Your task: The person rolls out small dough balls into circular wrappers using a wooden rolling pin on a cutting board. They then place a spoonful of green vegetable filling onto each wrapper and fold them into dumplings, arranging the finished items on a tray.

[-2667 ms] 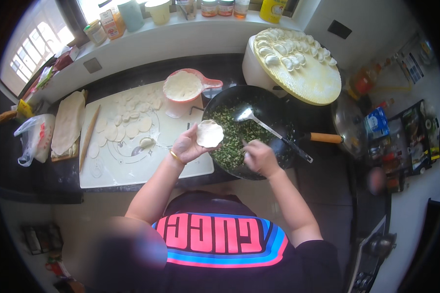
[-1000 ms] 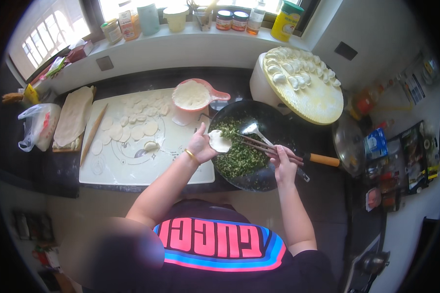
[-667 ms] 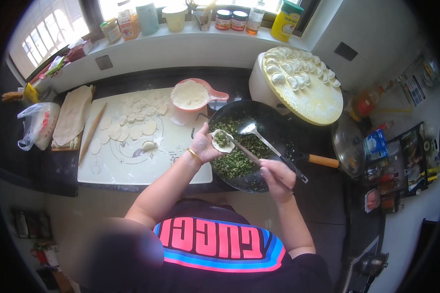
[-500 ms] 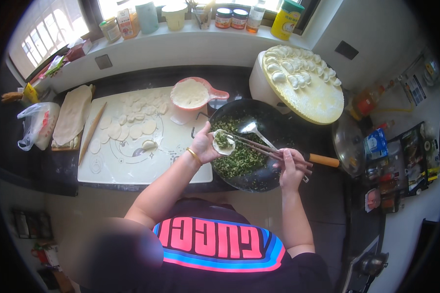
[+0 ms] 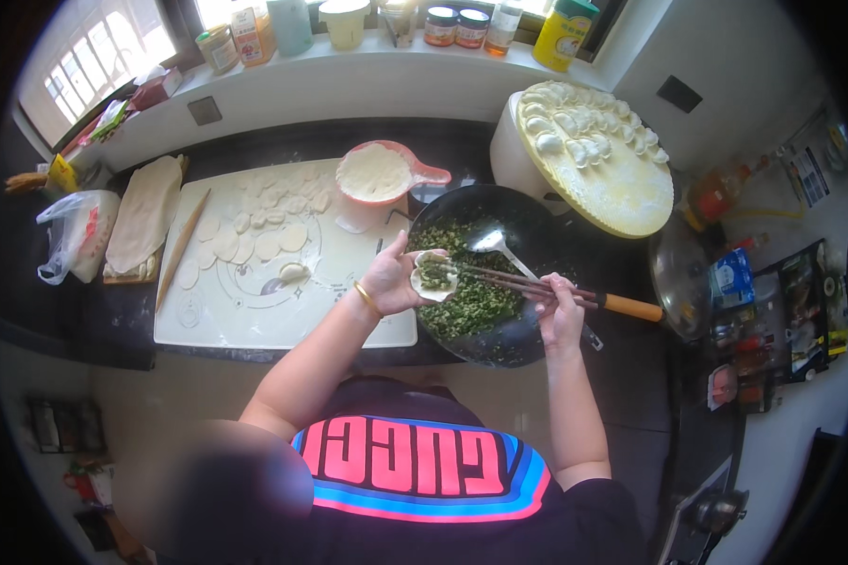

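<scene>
My left hand (image 5: 391, 281) cups a round dumpling wrapper (image 5: 437, 293) topped with green filling, held over the wok's left side. Chopsticks (image 5: 518, 281) are gripped in my right hand (image 5: 560, 314), their tips on the filling in the wrapper. Beneath both hands sits a dark wok (image 5: 509, 352) with chopped green filling (image 5: 476, 306) in it. A metal spoon (image 5: 487, 241) leans in the wok, its handle passing under my right hand. To the left, a floured white mat (image 5: 245, 330) bears several dough rounds (image 5: 267, 247) and one folded dumpling (image 5: 293, 272).
A rolling pin (image 5: 182, 250) lies along the mat's left edge, beside a dough sheet (image 5: 146, 217). Behind the wok are a pink-rimmed flour strainer (image 5: 375, 173) and a round tray (image 5: 622, 193) with several dumplings. The wok's wooden handle (image 5: 632, 307) points right.
The chopsticks have flattened in angle, their tips pressed further into the filling on the wrapper. The whole view has shifted slightly; both hands keep their holds.
</scene>
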Action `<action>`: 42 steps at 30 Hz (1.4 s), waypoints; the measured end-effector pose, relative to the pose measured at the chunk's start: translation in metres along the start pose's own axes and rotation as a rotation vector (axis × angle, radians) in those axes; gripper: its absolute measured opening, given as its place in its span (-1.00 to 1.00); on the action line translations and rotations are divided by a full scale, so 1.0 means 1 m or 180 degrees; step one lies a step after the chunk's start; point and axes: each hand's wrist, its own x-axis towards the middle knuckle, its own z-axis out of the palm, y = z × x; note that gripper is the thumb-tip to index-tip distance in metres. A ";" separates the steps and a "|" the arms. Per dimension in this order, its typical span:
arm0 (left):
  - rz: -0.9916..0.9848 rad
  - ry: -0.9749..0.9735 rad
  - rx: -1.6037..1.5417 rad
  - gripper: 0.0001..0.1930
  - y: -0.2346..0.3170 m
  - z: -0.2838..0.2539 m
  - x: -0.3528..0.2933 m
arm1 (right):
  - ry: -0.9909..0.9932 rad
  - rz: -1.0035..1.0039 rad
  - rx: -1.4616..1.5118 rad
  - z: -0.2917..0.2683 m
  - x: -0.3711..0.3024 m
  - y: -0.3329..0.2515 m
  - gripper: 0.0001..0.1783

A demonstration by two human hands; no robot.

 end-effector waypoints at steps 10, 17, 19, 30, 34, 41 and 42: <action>-0.0338 -0.0538 -0.0448 -0.23 0.004 -0.007 -0.009 | -0.0535 0.0049 -0.0171 0.001 0.004 -0.014 -0.85; -0.0433 -0.0695 -0.0102 -0.23 0.001 -0.008 -0.011 | -0.0543 0.0054 -0.0200 0.008 0.005 -0.013 -0.86; -0.0417 -0.0623 -0.0087 -0.24 0.001 -0.007 -0.012 | -0.0379 0.0094 -0.0299 0.009 0.004 -0.008 -0.85; 0.0248 0.0228 -0.0167 -0.22 0.020 -0.036 -0.033 | 0.0635 -0.0279 -0.1087 -0.020 0.011 0.051 -0.85; 0.0379 0.0263 -0.0363 -0.23 0.020 -0.033 -0.037 | 0.0712 0.0172 -0.0553 -0.009 0.012 0.067 -0.81; 0.0440 0.0189 -0.0296 -0.24 0.020 -0.037 -0.038 | 0.0948 0.0453 -0.0390 -0.013 0.012 0.055 -0.84; 0.0438 0.0199 -0.0278 -0.23 0.018 -0.036 -0.036 | 0.0878 0.0415 -0.0315 -0.016 0.011 0.051 -0.84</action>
